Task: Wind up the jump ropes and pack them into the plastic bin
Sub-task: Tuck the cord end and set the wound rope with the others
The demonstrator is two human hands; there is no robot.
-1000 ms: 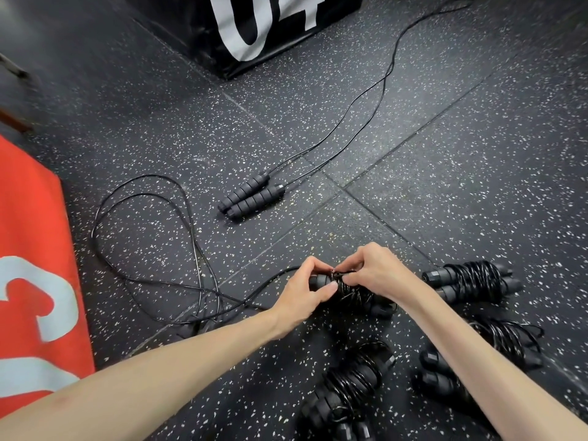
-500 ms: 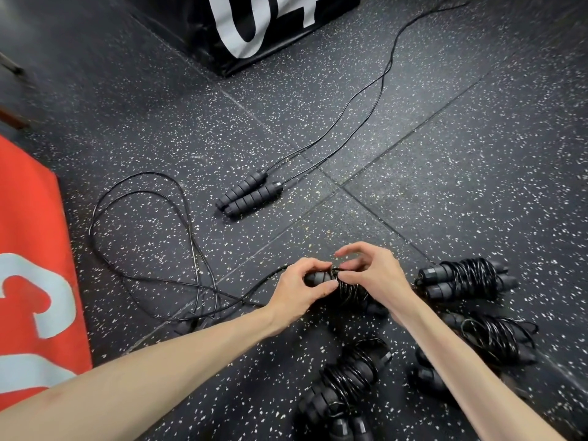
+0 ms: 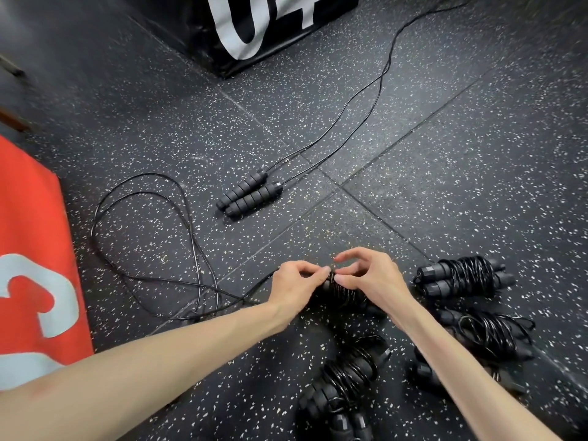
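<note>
On the floor we hold the rope (image 3: 342,289) by its handles, left hand (image 3: 297,286) gripping, right hand (image 3: 370,278) pinching cord; light, springy cord likely uncoils unless tucked.

head view: single wide-angle, worn on the person's head | faces forward and steeply down at speckled floor (image 3: 477,154) | close over both forearms | edges bowed | no second view

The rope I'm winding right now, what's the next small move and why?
Probably draw in slack and lay another turn: both hands, left and right, pinch the half-wound rope, while its loose cord trails in loops over the floor.
</note>
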